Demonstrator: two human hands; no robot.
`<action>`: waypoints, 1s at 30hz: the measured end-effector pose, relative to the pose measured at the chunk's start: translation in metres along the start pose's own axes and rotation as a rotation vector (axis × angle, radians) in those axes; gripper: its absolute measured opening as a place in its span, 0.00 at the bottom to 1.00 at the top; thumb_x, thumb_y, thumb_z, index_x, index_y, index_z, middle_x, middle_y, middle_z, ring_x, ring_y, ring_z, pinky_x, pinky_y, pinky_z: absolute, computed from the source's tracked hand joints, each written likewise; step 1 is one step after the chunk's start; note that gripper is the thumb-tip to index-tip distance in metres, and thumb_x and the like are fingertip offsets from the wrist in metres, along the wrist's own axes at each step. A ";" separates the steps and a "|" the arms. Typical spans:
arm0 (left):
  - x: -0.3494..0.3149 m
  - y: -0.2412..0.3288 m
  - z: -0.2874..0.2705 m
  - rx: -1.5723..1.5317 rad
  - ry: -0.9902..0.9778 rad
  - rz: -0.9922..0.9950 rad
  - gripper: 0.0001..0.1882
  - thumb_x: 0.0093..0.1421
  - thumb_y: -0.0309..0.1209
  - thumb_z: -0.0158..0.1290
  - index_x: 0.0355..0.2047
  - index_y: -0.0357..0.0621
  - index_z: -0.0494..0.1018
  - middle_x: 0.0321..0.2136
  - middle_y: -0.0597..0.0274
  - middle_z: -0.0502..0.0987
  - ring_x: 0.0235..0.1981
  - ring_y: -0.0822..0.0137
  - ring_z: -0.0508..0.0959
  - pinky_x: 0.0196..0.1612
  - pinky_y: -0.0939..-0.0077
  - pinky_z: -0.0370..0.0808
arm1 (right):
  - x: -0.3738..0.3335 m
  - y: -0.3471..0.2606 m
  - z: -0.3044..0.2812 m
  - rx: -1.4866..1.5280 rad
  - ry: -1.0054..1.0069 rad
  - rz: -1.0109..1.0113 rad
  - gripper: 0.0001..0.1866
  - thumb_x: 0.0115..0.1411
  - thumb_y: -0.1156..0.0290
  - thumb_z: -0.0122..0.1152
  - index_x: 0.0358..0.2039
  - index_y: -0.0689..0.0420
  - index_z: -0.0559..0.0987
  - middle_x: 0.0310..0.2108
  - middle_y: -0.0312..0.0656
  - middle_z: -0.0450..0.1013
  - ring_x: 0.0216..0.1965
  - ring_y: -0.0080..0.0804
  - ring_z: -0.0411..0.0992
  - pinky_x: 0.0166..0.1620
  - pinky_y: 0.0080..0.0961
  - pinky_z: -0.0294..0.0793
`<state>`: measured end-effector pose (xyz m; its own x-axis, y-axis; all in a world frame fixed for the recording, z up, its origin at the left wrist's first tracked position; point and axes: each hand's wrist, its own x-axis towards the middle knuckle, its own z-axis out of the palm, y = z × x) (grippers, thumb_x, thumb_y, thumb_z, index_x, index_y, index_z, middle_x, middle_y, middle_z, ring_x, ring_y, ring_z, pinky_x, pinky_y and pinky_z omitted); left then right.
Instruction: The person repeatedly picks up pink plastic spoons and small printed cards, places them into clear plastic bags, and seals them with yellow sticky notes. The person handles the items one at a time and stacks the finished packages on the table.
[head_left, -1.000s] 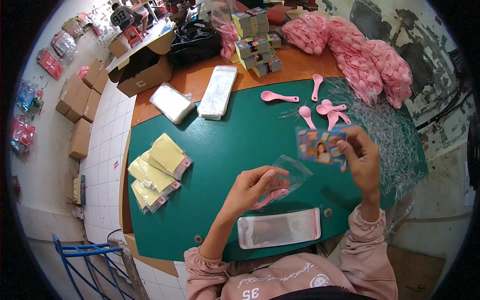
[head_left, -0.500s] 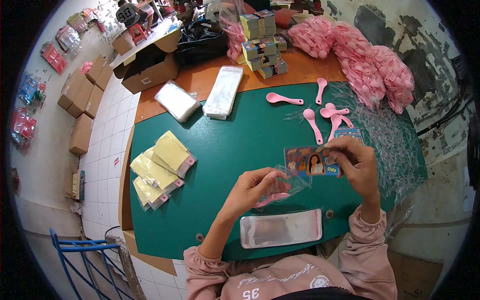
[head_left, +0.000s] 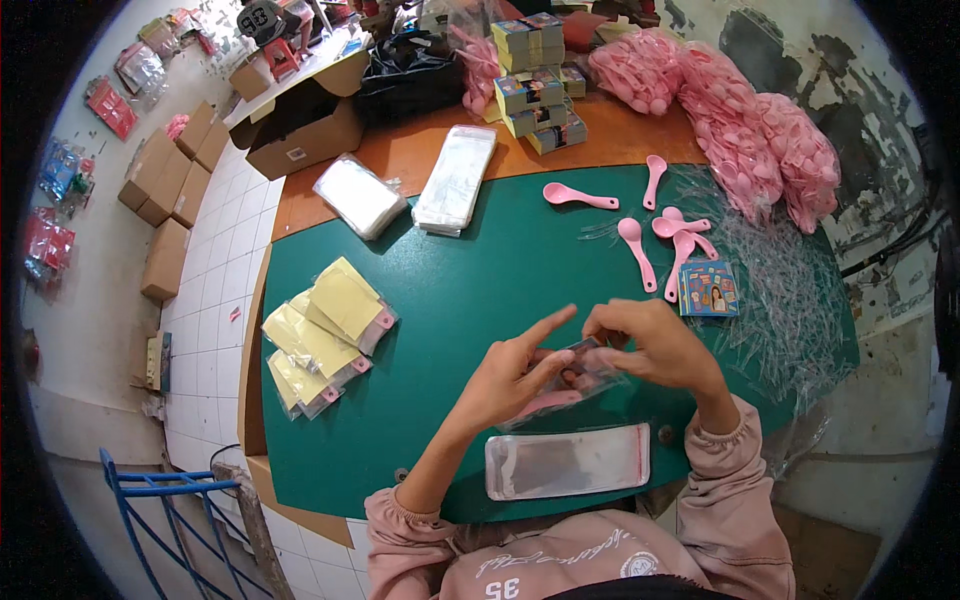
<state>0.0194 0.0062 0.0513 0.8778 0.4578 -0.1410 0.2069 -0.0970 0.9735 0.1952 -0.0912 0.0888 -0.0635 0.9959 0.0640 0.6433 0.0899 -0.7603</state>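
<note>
The green surface carries a flat stack of clear bags. Just beyond that stack, the left hand and right hand jointly pinch a clear bag holding a pink spoon; a picture card is entering it. Judged step: card insertion. Next requirement: seat the card fully.

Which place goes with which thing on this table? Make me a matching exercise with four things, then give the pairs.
Things:
1. clear bag with a pink spoon
2. small stack of picture cards
3. yellow filled packets
4. flat pile of empty clear bags

Places:
A. on the green mat, at its left side
B. between the left hand and the right hand
C. at the near edge of the mat, just in front of the person
D. beside the loose pink spoons, right of the hands

Pairs: 1-B, 2-D, 3-A, 4-C
</note>
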 end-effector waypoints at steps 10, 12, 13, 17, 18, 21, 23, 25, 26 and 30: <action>0.002 -0.012 -0.021 -0.024 0.124 0.112 0.16 0.61 0.30 0.43 0.48 0.39 0.66 0.28 0.63 0.76 0.29 0.79 0.72 0.31 0.82 0.71 | 0.006 0.042 0.024 0.756 0.086 0.228 0.15 0.47 0.73 0.60 0.38 0.56 0.73 0.37 0.42 0.69 0.40 0.37 0.68 0.44 0.28 0.67; 0.000 -0.014 -0.032 -0.021 0.160 -0.027 0.12 0.62 0.31 0.42 0.40 0.36 0.69 0.27 0.67 0.74 0.26 0.81 0.71 0.28 0.86 0.70 | -0.001 0.044 0.037 0.024 -0.080 -0.195 0.17 0.47 0.73 0.59 0.40 0.54 0.73 0.39 0.43 0.69 0.42 0.40 0.67 0.48 0.31 0.66; 0.000 -0.016 -0.032 -0.139 0.217 0.040 0.12 0.61 0.31 0.44 0.35 0.34 0.70 0.25 0.65 0.75 0.25 0.81 0.71 0.29 0.85 0.69 | -0.004 0.040 0.045 0.018 -0.145 -0.277 0.16 0.46 0.74 0.59 0.38 0.54 0.74 0.39 0.43 0.69 0.43 0.40 0.66 0.48 0.34 0.65; -0.002 -0.013 -0.039 -0.230 0.237 -0.019 0.13 0.62 0.32 0.44 0.34 0.33 0.70 0.24 0.67 0.74 0.25 0.84 0.69 0.28 0.87 0.68 | -0.014 0.052 0.072 -0.093 -0.228 -0.296 0.12 0.45 0.77 0.59 0.33 0.53 0.78 0.32 0.37 0.70 0.37 0.35 0.69 0.37 0.29 0.70; -0.001 -0.015 -0.039 -0.231 0.235 -0.018 0.13 0.62 0.32 0.44 0.34 0.33 0.70 0.24 0.67 0.74 0.25 0.84 0.69 0.28 0.87 0.68 | -0.019 0.056 0.067 -0.095 -0.226 -0.295 0.12 0.45 0.77 0.59 0.33 0.53 0.78 0.32 0.37 0.70 0.37 0.35 0.69 0.37 0.29 0.70; -0.008 -0.025 -0.044 -0.214 0.240 0.000 0.12 0.62 0.33 0.43 0.33 0.36 0.70 0.25 0.70 0.72 0.25 0.83 0.69 0.27 0.89 0.68 | -0.021 0.061 0.021 0.176 -0.212 -0.133 0.08 0.45 0.78 0.59 0.29 0.58 0.78 0.30 0.38 0.73 0.34 0.30 0.71 0.37 0.25 0.71; -0.005 -0.022 -0.041 -0.205 0.202 -0.032 0.12 0.62 0.33 0.43 0.32 0.35 0.70 0.22 0.70 0.71 0.23 0.83 0.65 0.26 0.88 0.65 | -0.050 0.080 -0.052 0.431 -0.001 0.091 0.06 0.47 0.77 0.60 0.28 0.63 0.77 0.29 0.40 0.74 0.32 0.24 0.72 0.41 0.22 0.70; -0.004 -0.021 -0.040 -0.166 0.169 -0.003 0.12 0.62 0.33 0.43 0.32 0.36 0.70 0.24 0.70 0.72 0.24 0.83 0.66 0.26 0.89 0.65 | -0.059 0.108 -0.105 0.112 0.696 0.347 0.09 0.49 0.77 0.55 0.32 0.62 0.77 0.30 0.41 0.74 0.32 0.30 0.72 0.42 0.24 0.70; -0.004 -0.021 -0.039 -0.129 0.144 0.018 0.12 0.62 0.33 0.42 0.32 0.37 0.70 0.25 0.71 0.72 0.25 0.84 0.67 0.27 0.90 0.65 | -0.060 0.107 -0.109 0.107 0.700 0.341 0.09 0.49 0.77 0.55 0.32 0.62 0.77 0.30 0.41 0.74 0.32 0.30 0.72 0.42 0.24 0.70; 0.002 -0.012 -0.025 -0.091 0.106 0.026 0.11 0.62 0.33 0.43 0.31 0.36 0.69 0.27 0.66 0.74 0.27 0.82 0.69 0.31 0.87 0.68 | -0.049 0.094 -0.100 -0.754 0.897 0.291 0.12 0.51 0.78 0.50 0.38 0.64 0.74 0.31 0.42 0.73 0.36 0.28 0.70 0.41 0.23 0.68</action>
<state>0.0082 0.0309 0.0442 0.8310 0.5472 -0.1000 0.1402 -0.0321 0.9896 0.3351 -0.1308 0.0785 0.5178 0.6033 0.6066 0.8482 -0.4547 -0.2718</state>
